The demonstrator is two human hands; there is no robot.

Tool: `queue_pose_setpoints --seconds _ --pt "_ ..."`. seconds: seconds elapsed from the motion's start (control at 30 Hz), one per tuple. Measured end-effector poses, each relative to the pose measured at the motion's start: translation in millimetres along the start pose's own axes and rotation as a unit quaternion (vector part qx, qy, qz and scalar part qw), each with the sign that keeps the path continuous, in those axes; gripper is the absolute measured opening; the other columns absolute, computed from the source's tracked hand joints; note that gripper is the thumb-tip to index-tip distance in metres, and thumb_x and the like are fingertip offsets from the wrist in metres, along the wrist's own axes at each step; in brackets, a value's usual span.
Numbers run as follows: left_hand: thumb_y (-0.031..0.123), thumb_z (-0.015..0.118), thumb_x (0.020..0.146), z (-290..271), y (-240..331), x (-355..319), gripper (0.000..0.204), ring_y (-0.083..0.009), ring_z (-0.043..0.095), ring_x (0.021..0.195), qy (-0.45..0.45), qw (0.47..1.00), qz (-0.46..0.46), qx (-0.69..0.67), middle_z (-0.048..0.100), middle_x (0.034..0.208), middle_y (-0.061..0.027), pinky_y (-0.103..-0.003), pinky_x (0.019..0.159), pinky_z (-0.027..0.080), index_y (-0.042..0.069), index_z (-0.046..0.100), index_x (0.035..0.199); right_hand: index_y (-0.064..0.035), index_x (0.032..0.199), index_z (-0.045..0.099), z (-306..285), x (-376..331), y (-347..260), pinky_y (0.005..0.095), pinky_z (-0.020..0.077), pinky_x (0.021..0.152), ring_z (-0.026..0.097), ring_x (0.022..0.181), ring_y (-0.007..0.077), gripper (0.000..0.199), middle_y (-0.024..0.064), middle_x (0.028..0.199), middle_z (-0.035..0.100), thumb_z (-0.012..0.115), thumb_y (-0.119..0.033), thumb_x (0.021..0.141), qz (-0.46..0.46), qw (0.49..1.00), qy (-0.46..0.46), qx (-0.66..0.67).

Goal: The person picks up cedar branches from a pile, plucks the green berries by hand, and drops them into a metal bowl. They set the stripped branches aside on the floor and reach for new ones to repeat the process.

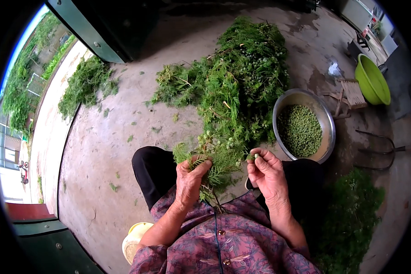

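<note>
My left hand [189,181] is closed around a leafy evergreen branch [223,160], with flat, scaly green sprays like arborvitae. Its bare stem points down toward my lap, and several pale green cones sit among the upper sprays. To the right of the branch, my right hand [270,179] pinches a small green cone [256,156] between thumb and fingers, with a bit of green sprig beside it. Beyond that hand stands a metal basin [331,142] holding many small green cones [300,130].
A large heap of cut branches [246,73] lies ahead, with a smaller pile [84,84] at far left. More greenery [351,214] is at lower right, near a fork [381,150]. A small stool [351,93] and green tub [371,80] stand at right. A pale container [134,237] is lower left.
</note>
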State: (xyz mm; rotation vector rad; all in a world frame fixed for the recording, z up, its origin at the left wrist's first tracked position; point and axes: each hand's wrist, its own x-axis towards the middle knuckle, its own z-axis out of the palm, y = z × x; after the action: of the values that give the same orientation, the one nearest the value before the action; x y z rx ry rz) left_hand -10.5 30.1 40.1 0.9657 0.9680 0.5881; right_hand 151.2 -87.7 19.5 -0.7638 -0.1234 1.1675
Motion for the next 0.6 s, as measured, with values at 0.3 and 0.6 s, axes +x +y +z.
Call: queue_pose_setpoints --seconds 0.3,0.6 --pt "0.03 0.057 0.087 1.5 1.1 4.1 0.029 -0.0038 0.044 0.056 -0.091 0.993 -0.004 0.07 0.053 0.065 0.0034 -0.02 0.049 0.035 0.002 0.06 0.091 -0.0011 0.1 0.055 20.6 5.4 0.4 0.0179 0.0401 0.046 0.055 0.06 0.0079 0.015 0.0069 0.082 0.06 0.054 -0.009 0.087 -0.016 0.969 -0.15 -0.198" --pt "0.023 0.061 0.084 3.5 -0.7 6.6 0.021 -0.0043 0.049 0.058 -0.082 0.996 -0.008 0.018 0.057 0.066 0.0029 -0.019 0.052 0.039 0.002 0.061 0.086 -0.0044 0.103 0.052 32.6 14.0 5.3 0.016 0.0367 0.044 0.054 0.055 0.0062 0.016 0.0055 0.078 0.06 0.051 -0.013 0.089 0.105 0.957 -0.143 -0.231"
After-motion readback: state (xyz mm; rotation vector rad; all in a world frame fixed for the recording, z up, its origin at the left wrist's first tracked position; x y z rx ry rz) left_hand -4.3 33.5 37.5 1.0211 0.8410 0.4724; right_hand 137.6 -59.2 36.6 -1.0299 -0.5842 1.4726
